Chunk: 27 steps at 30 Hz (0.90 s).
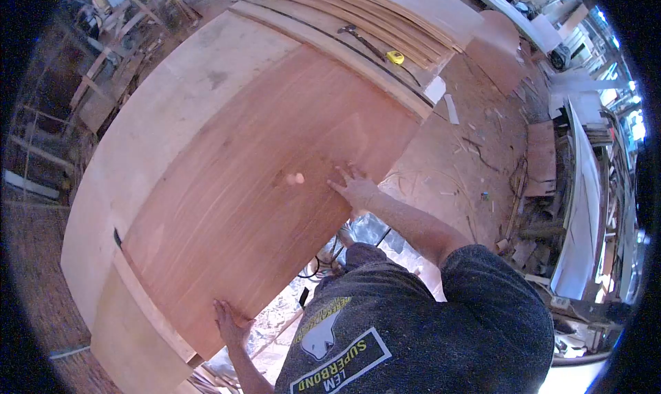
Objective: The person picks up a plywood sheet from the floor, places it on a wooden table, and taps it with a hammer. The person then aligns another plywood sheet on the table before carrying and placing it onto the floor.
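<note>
A reddish-brown sheet of plywood [234, 180] lies flat before me on a paler board [179, 84]. My left hand [231, 323] rests at its near left edge with the fingers spread on the surface. Farther right, my right hand [354, 187] lies flat near the sheet's right-hand edge, fingers apart. A small pale spot or chip [296, 178], which I cannot make out, shows on the sheet near my right hand. Wooden strips run along two ends of the sheet: one strip [155, 308] at the left and another strip [358, 77] at the far right.
Beyond the far strip lie a hammer [365, 41] and a yellow tape measure [394, 57], beside a stack of thin wood strips [358, 12]. Scraps litter the floor [447, 180] on the right. Leaning boards [578, 201] and timber line the right side.
</note>
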Each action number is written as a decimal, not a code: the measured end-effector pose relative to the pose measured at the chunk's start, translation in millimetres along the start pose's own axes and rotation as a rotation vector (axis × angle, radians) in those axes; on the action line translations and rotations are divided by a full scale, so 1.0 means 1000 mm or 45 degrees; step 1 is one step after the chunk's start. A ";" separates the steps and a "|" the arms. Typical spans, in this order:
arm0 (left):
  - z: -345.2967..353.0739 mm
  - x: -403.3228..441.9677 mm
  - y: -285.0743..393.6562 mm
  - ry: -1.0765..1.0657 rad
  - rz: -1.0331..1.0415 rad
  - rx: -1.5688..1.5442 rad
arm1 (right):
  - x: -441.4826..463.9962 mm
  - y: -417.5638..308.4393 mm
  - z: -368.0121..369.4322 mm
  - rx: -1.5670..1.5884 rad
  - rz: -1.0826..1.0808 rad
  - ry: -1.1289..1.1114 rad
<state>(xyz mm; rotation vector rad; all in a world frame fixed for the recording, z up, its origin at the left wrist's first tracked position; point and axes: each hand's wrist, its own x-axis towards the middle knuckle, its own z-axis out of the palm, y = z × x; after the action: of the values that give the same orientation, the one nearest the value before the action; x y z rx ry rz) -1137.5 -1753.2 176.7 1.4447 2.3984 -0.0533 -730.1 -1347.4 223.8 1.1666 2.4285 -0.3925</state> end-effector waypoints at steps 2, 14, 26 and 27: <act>-0.001 -0.001 0.003 0.015 -0.019 0.037 | 0.015 0.007 0.014 0.022 0.021 0.002; -0.013 0.043 -0.011 0.009 -0.001 0.010 | 0.056 0.012 0.010 0.113 0.104 0.050; -0.047 0.094 -0.016 -0.166 -0.144 0.127 | 0.103 -0.005 -0.028 -0.282 -0.133 0.062; -0.054 0.100 -0.014 -0.210 -0.148 0.164 | 0.137 0.026 0.005 -0.315 -0.175 0.156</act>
<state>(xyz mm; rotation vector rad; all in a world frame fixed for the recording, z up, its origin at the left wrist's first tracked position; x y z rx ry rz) -1206.6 -1663.4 195.2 1.2976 2.3765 -0.3473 -785.5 -1241.6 152.1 0.9458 2.5826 -0.0572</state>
